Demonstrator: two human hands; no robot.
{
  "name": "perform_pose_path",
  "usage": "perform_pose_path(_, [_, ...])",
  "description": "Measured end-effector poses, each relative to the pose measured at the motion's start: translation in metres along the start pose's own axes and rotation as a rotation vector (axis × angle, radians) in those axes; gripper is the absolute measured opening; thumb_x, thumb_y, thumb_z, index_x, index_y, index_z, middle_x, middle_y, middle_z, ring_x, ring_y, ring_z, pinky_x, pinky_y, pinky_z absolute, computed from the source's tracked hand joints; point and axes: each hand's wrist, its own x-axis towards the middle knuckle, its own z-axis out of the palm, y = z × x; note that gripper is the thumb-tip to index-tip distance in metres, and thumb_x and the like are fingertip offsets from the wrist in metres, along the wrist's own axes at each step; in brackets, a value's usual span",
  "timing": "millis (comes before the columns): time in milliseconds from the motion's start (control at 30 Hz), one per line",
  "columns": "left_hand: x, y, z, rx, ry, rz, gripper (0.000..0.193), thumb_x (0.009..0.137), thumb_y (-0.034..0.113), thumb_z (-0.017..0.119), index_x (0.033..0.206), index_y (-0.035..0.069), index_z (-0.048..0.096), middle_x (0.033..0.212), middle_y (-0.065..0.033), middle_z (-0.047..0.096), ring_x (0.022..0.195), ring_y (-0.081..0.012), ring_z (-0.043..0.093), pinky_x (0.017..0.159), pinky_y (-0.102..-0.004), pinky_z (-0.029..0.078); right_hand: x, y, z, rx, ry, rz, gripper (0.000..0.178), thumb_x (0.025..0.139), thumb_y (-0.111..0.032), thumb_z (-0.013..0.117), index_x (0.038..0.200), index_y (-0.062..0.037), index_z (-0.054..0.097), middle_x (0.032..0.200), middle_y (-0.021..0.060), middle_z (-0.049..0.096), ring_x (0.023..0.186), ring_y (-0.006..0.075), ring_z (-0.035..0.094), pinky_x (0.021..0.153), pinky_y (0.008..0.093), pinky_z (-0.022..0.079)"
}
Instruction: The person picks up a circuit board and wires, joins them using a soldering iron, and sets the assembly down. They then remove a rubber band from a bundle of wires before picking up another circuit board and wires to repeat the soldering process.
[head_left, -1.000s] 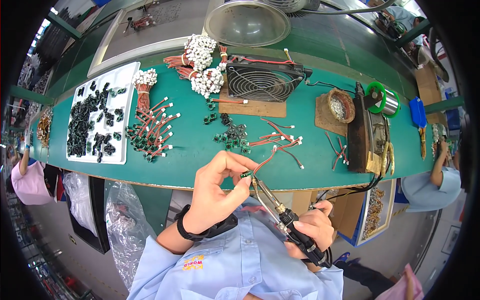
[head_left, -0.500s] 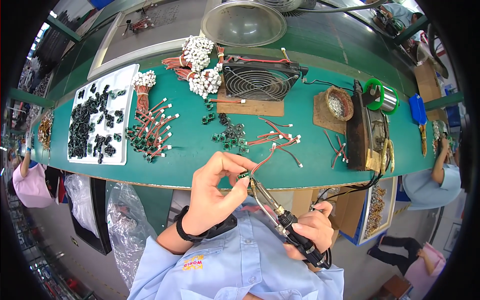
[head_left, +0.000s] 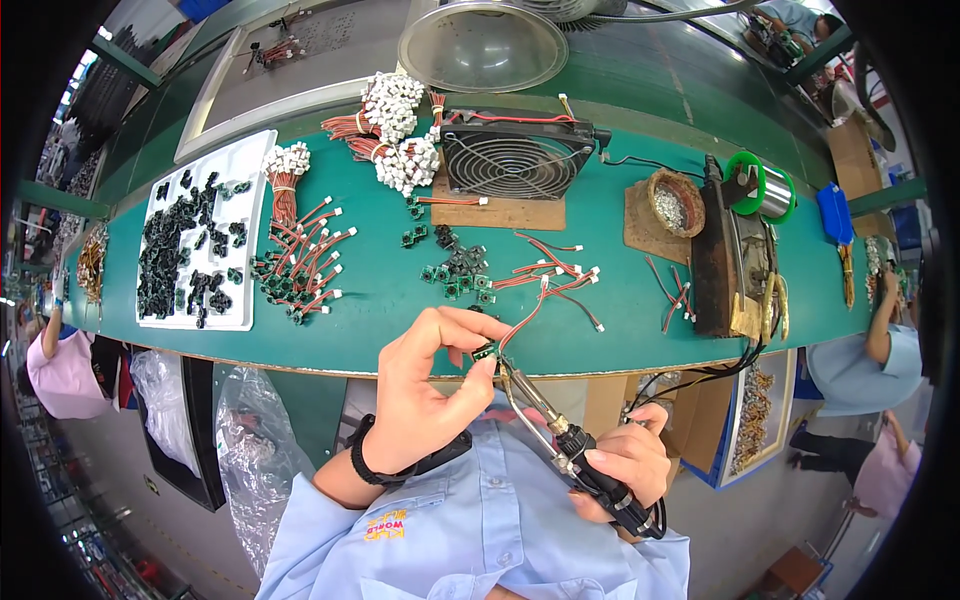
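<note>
Between thumb and forefinger, my left hand (head_left: 420, 400) pinches a small green circuit board (head_left: 484, 352) close to the table's front edge. A red-and-black wire lead (head_left: 525, 322) with a white connector runs up from the board. My right hand (head_left: 635, 462) is wrapped around a black-handled soldering iron (head_left: 605, 487), which slants up and to the left. Alongside its shaft runs a thin metal tube (head_left: 528, 420). The iron's tip is at the board, by the wire end; whether they touch is too small to tell. Loose boards (head_left: 460, 275) and wire leads (head_left: 555, 272) lie just beyond.
A white tray (head_left: 250, 240) of black parts stands left, beside wired boards (head_left: 285, 285). Bundled leads (head_left: 400, 165) and a black fan (head_left: 515, 160) are at the back. Rightward are a small bowl (head_left: 655, 215), a solder spool (head_left: 765, 190) and a dark metal box (head_left: 715, 280). Co-workers sit at both sides.
Both hands keep their grip, with the board and iron almost in place. The view has shifted slightly. At the far right, a person in pink has moved.
</note>
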Motion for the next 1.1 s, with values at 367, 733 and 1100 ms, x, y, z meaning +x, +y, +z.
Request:
perform_pose_path(367, [0.000, -0.001, -0.009, -0.110, -0.009, -0.058, 0.016, 0.073, -0.004, 0.057, 0.083, 0.002, 0.046, 0.096, -0.0138, 0.063, 0.076, -0.0118, 0.054, 0.065, -0.0255, 0.043, 0.004, 0.015, -0.004, 0.022, 0.163, 0.012, 0.037, 0.063, -0.025, 0.073, 0.094, -0.0080, 0.062, 0.067, 0.0025, 0.059, 0.059, 0.0146, 0.055, 0.076, 0.0364, 0.035])
perform_pose_path(733, [-0.002, 0.013, -0.019, -0.667, -0.129, -0.409, 0.016, 0.075, 0.008, 0.058, 0.084, 0.005, 0.045, 0.089, -0.0168, 0.058, 0.081, -0.0190, 0.055, 0.075, -0.0300, 0.043, 0.035, 0.093, 0.007, -0.166, 0.471, 0.522, 0.035, 0.083, -0.002, 0.058, 0.117, -0.0021, 0.050, 0.101, 0.0082, 0.056, 0.088, 0.0118, 0.053, 0.080, 0.0251, 0.043])
perform_pose_path(1100, [-0.008, -0.004, -0.027, -0.358, 0.046, -0.245, 0.013, 0.078, 0.001, 0.056, 0.087, 0.003, 0.046, 0.094, -0.0158, 0.059, 0.083, -0.0159, 0.055, 0.076, -0.0286, 0.043, 0.031, 0.075, 0.047, -0.575, 0.296, 0.210, 0.022, 0.075, 0.000, 0.065, 0.094, -0.0047, 0.055, 0.083, 0.0092, 0.062, 0.073, 0.0210, 0.058, 0.071, 0.0304, 0.046])
